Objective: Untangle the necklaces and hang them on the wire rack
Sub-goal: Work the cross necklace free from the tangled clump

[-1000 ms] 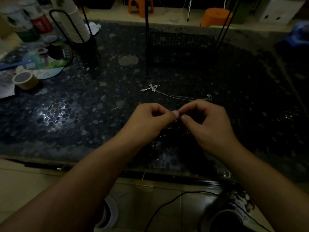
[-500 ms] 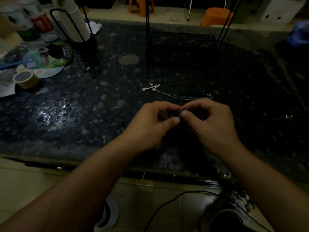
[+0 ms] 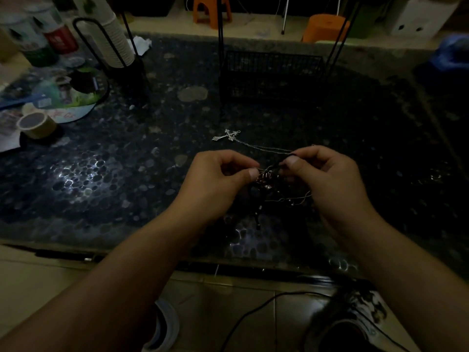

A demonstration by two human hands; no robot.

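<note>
- Two hands, left hand (image 3: 215, 181) and right hand (image 3: 327, 179), each pinching the tangled necklaces (image 3: 269, 181) above the tabletop (image 3: 127, 174), evidently to tease strands apart.
- One cross pendant (image 3: 227, 135), lying beyond, its chain trailing toward the right hand.
- One wire rack (image 3: 271, 69), farthest, nothing visibly hung.

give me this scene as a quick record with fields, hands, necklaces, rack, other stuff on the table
left hand: left hand pinches the tangled necklaces
right hand: right hand pinches the same tangle from the other side
cross necklace: cross pendant lies flat on the table, its chain running toward the right hand
wire rack: wire rack stands at the far side, nothing seen hanging on it
other: tape roll and stack of paper cups far left
</note>
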